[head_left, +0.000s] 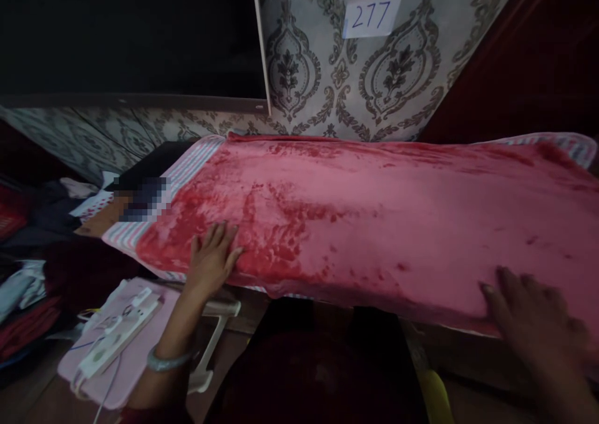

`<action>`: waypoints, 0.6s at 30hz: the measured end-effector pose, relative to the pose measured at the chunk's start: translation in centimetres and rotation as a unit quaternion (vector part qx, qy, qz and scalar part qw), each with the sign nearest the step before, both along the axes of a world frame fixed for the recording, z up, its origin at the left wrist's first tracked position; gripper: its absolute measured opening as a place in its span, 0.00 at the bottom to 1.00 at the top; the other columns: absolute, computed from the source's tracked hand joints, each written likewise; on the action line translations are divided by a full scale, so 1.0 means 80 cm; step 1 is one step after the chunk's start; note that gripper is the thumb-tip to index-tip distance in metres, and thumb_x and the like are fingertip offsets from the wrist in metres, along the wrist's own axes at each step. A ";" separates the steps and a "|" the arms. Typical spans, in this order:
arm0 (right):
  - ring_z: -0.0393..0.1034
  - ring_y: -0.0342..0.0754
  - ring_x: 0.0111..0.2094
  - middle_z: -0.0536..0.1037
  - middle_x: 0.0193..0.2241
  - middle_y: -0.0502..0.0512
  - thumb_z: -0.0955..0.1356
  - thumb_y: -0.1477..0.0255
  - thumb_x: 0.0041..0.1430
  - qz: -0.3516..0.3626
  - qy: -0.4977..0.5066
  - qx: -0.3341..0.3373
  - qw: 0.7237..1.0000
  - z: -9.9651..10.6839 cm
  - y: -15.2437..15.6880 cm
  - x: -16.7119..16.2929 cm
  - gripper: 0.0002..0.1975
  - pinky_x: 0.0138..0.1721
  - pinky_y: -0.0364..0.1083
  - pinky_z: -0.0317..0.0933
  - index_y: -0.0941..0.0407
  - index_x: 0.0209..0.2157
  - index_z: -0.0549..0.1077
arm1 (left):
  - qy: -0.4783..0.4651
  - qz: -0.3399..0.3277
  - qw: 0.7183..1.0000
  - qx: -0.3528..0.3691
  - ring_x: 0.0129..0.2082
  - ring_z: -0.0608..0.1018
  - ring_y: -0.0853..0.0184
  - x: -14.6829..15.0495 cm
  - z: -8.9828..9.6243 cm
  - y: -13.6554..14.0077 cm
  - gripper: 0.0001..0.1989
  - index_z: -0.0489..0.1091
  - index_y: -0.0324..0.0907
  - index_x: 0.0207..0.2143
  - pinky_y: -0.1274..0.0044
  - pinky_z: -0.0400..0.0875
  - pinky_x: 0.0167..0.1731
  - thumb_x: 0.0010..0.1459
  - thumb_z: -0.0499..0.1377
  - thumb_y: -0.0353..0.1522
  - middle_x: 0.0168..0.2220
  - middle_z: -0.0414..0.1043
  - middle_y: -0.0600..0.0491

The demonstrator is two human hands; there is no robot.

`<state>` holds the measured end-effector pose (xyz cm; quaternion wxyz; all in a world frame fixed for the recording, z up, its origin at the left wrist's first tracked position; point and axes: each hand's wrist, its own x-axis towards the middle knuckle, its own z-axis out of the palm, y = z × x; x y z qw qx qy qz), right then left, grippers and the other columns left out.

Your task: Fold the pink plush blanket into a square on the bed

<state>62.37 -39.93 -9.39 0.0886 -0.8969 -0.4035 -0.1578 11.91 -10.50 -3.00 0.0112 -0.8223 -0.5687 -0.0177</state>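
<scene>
A red plush blanket [384,205] with a striped border lies spread over a long, flat surface in front of me. My left hand [213,258] rests on it near the front left edge, palm down with the fingers apart. At the front right, my right hand [533,311] lies on the blanket too, somewhat blurred, its fingers spread. Neither hand holds anything. Darker brushed patches mark the pile around my left hand, while the right part looks smoother. Along the back edge the cloth shows a few folds, and its far right corner is turned up.
A large dark screen [131,37] stands at the back left. A paper marked 277 [373,14] is on the patterned wall. At lower left, a white power strip [119,333] with cords lies on a pink stool [154,349]. Clothes [28,286] are heaped at far left.
</scene>
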 end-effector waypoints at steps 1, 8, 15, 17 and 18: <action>0.62 0.77 0.63 0.68 0.64 0.67 0.48 0.48 0.65 0.004 0.006 0.023 1.000 0.005 0.012 -0.010 0.38 0.43 0.79 0.65 0.36 0.74 0.37 | 0.000 0.041 0.999 0.014 0.74 0.52 0.51 -0.006 0.001 0.002 0.30 0.59 0.46 0.71 0.48 0.49 0.70 0.69 0.50 0.42 0.74 0.51 0.45; 0.52 0.63 0.71 0.59 0.71 0.65 0.54 0.57 0.73 0.283 0.041 0.006 0.958 0.049 0.185 -0.142 0.33 0.64 0.68 0.56 0.53 0.74 0.53 | -0.056 -0.098 0.994 -0.010 0.75 0.52 0.54 0.059 0.008 -0.011 0.32 0.53 0.45 0.73 0.52 0.46 0.72 0.70 0.50 0.43 0.75 0.48 0.43; 0.47 0.63 0.72 0.53 0.73 0.64 0.57 0.61 0.74 0.321 0.051 -0.069 0.943 0.081 0.341 -0.177 0.29 0.65 0.67 0.53 0.53 0.72 0.58 | -0.060 -0.251 0.965 -0.056 0.75 0.49 0.53 0.165 0.023 0.057 0.35 0.50 0.45 0.74 0.49 0.42 0.71 0.71 0.48 0.48 0.75 0.45 0.42; 0.49 0.63 0.72 0.55 0.72 0.63 0.55 0.62 0.75 0.302 0.053 -0.080 0.948 0.073 0.359 -0.175 0.28 0.65 0.67 0.52 0.52 0.71 0.59 | -0.057 -0.211 0.975 -0.046 0.75 0.50 0.52 0.175 0.022 0.084 0.33 0.51 0.44 0.73 0.49 0.42 0.71 0.71 0.47 0.47 0.75 0.46 0.41; 0.50 0.62 0.71 0.56 0.72 0.61 0.55 0.62 0.75 0.298 0.049 -0.083 0.950 0.066 0.363 -0.174 0.27 0.65 0.66 0.52 0.51 0.71 0.60 | -0.053 -0.194 0.979 -0.040 0.75 0.51 0.52 0.175 0.020 0.096 0.33 0.52 0.45 0.73 0.50 0.42 0.71 0.71 0.47 0.47 0.75 0.46 0.43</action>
